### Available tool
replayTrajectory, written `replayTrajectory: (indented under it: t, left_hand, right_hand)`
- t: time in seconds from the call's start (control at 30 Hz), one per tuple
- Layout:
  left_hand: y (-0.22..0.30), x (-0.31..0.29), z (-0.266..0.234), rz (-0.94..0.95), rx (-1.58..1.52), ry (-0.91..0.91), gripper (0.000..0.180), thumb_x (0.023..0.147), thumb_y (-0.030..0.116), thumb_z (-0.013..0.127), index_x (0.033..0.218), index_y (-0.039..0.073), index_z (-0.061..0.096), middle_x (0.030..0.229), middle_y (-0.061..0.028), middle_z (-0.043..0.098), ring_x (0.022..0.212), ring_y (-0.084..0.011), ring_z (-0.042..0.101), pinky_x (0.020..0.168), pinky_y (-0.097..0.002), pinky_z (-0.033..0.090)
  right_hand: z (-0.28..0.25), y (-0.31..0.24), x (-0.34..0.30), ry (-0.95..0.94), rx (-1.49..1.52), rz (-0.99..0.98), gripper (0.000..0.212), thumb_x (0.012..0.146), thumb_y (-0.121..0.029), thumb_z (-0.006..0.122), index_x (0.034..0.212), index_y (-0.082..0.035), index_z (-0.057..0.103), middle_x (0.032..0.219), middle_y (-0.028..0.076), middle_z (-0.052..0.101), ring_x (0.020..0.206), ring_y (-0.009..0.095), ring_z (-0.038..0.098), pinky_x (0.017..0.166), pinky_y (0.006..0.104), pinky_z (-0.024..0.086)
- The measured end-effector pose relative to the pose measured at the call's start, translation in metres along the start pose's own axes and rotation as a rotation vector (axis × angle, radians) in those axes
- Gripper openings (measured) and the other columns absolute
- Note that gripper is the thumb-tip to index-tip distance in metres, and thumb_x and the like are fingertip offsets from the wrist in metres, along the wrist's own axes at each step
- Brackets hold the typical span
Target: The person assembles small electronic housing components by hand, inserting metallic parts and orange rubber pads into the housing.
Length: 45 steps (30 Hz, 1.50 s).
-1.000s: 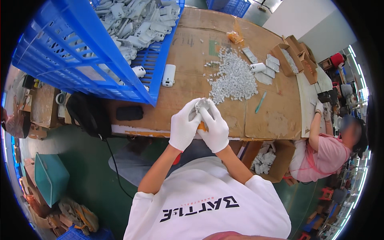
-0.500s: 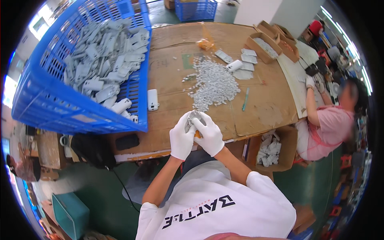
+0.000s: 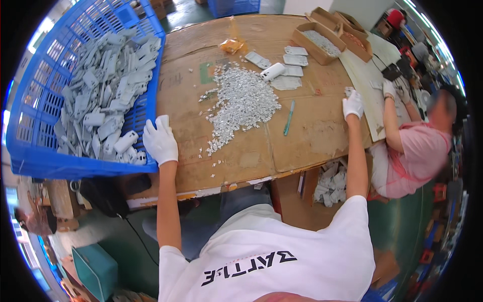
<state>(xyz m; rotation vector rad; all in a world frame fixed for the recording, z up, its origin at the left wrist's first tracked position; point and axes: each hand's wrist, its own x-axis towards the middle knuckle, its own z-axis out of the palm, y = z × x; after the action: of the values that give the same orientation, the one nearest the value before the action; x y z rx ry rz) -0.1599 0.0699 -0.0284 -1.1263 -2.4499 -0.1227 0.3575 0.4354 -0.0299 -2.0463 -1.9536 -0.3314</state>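
Note:
My gloved left hand [image 3: 160,143] reaches to the left side of the table, beside the blue crate. Its fingers close round a white plastic casing [image 3: 163,121], partly covered by the glove. Stretched far to the right, my gloved right hand [image 3: 353,105] has a small greyish plastic piece [image 3: 348,91] at its fingertips, near the table's right edge. Between my hands lies a loose pile of small silvery-white parts [image 3: 241,100]. Behind the pile are a white cylindrical casing [image 3: 272,72] and several flat light-grey plates [image 3: 295,60].
A blue crate [image 3: 75,170] full of grey-white casings stands at the left. A teal pen [image 3: 289,118] and an orange plastic bag [image 3: 232,46] lie on the cardboard-covered table [image 3: 246,181]. Open cardboard boxes [image 3: 322,52] stand far right. A gloved co-worker [image 3: 417,146] works at the right.
My hands have parted from the grey piece they shared in front of me. The left has gone to the casing by the crate, the right out to the table's right side. The view has shifted.

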Motion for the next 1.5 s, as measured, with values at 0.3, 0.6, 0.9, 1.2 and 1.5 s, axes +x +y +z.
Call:
replayTrajectory:
  t: [0.3,0.6,0.9,1.2,1.5]
  left_hand:
    - [-0.007,0.005,-0.003,0.094,-0.061,0.196,0.042,0.086,0.029,0.068,0.118,0.002,0.059,0.124,-0.0178,0.059,0.118,-0.0377,0.054,0.099,-0.0480,0.044]
    - [-0.014,0.014,-0.007,0.350,-0.272,0.103,0.006,0.086,0.018,0.063,0.088,0.014,0.060,0.084,-0.0099,0.061,0.084,-0.0310,0.058,0.078,-0.0443,0.044]
    - [-0.001,0.008,0.021,0.347,0.113,0.133,0.013,0.093,0.018,0.054,0.104,0.014,0.060,0.081,-0.0060,0.058,0.075,-0.0228,0.061,0.056,-0.0361,0.049]
    - [0.007,0.015,0.008,-0.236,-1.400,-0.285,0.025,0.084,-0.008,0.056,0.101,0.009,0.058,0.082,-0.0053,0.059,0.079,-0.0167,0.063,0.069,-0.0318,0.052]
    - [0.005,-0.007,-0.004,-0.110,-0.746,-0.067,0.035,0.078,0.005,0.075,0.110,0.010,0.060,0.087,-0.0135,0.061,0.083,-0.0344,0.064,0.077,-0.0422,0.052]
  right_hand:
    - [-0.069,-0.177,-0.164,0.023,0.681,-1.037,0.033,0.071,-0.008,0.071,0.102,-0.014,0.063,0.100,0.005,0.065,0.096,0.026,0.063,0.082,0.0394,0.052]
    - [-0.043,-0.217,-0.198,0.081,0.659,-1.101,0.006,0.077,-0.008,0.062,0.077,-0.012,0.058,0.081,0.007,0.057,0.080,0.026,0.061,0.069,0.0382,0.053]
    - [-0.044,-0.207,-0.209,0.001,0.711,-1.054,0.007,0.080,-0.007,0.063,0.083,-0.012,0.058,0.086,0.008,0.059,0.082,0.029,0.063,0.069,0.0408,0.054]
    - [-0.059,-0.194,-0.212,-0.289,0.819,-0.814,0.032,0.076,-0.001,0.067,0.105,-0.010,0.056,0.096,0.014,0.062,0.090,0.036,0.063,0.079,0.0459,0.053]
    - [-0.076,-0.210,-0.227,-0.271,1.213,-0.660,0.019,0.081,0.005,0.062,0.098,-0.004,0.064,0.096,0.016,0.064,0.089,0.035,0.065,0.079,0.0408,0.052]
